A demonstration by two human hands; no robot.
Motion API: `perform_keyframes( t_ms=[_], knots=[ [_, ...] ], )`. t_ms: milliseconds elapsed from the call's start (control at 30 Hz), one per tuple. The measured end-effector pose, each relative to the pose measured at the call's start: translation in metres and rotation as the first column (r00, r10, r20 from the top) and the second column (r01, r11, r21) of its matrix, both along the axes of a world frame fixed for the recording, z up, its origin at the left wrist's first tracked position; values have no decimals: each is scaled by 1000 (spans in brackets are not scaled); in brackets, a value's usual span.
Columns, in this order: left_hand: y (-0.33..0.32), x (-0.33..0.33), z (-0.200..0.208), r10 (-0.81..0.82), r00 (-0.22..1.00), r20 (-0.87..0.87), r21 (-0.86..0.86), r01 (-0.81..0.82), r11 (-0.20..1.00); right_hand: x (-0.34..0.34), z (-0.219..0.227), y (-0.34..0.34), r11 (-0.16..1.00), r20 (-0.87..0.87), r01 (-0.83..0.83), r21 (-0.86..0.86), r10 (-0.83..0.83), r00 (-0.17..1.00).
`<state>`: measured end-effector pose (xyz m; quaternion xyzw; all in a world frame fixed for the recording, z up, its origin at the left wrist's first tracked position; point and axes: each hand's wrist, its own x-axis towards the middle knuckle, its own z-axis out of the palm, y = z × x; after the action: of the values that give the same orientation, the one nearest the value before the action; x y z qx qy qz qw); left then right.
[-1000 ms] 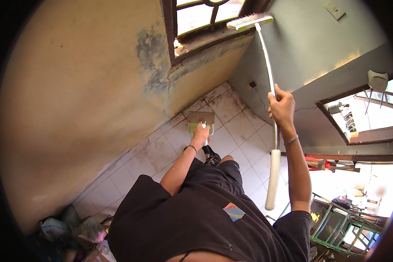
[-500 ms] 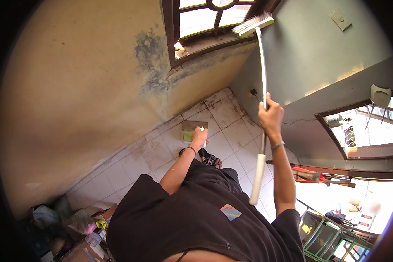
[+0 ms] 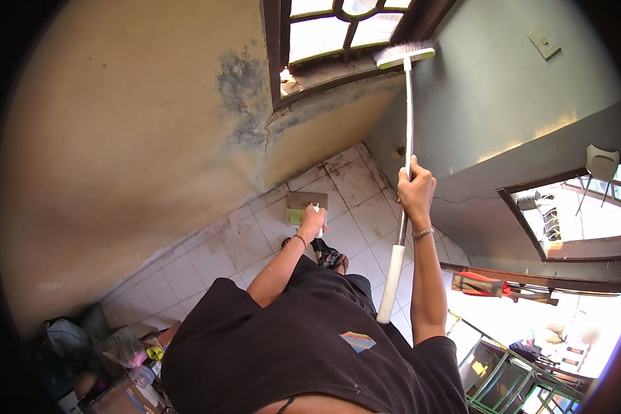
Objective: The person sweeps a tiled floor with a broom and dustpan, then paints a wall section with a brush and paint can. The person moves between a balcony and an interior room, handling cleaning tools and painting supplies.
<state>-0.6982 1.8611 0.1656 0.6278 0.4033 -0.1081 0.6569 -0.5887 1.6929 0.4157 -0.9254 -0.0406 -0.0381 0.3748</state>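
My right hand (image 3: 417, 192) is closed round the middle of a long-handled broom (image 3: 408, 110). The broom is raised, its bristled head up by the corner where the window frame (image 3: 310, 90) meets the grey wall; whether the bristles touch is not clear. Its white grip end hangs down in front of my shirt. Low near my feet, my left hand (image 3: 314, 221) is wrapped round the white handle of a dustpan (image 3: 298, 203). The dustpan's pan shows grey and green above the tiles; part of it is hidden by the hand.
White tiles with dark stains (image 3: 238, 241) cover the floor. A pile of bags and boxes (image 3: 124, 366) lies at the lower left. On the right are a window opening (image 3: 573, 207), a white chair (image 3: 602, 162) and a green metal frame (image 3: 510, 379). A switch plate (image 3: 544, 43) is on the grey wall.
My right hand and the broom have moved slightly left and lower, and the broom head is tilted flatter, its bristles blurred. The left hand and dustpan have hardly moved.
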Motion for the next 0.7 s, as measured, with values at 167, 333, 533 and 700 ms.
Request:
perform_keyframes(
  t_ms=[167,333,533,700],
  knots=[
    [11,0,-14,61,998,30,-55,-60,997,-26,19,-18,984,-189,-25,176,58,980],
    [9,0,-14,38,998,42,-100,-34,994,-14,57,-21,973,-196,4,231,42,980],
    [7,6,-12,-24,1000,13,-153,25,988,6,50,-11,976,-278,-25,218,87,957],
    [22,-2,-24,5,996,86,-223,14,975,-56,105,-22,956,-358,30,293,81,930]
  ],
)
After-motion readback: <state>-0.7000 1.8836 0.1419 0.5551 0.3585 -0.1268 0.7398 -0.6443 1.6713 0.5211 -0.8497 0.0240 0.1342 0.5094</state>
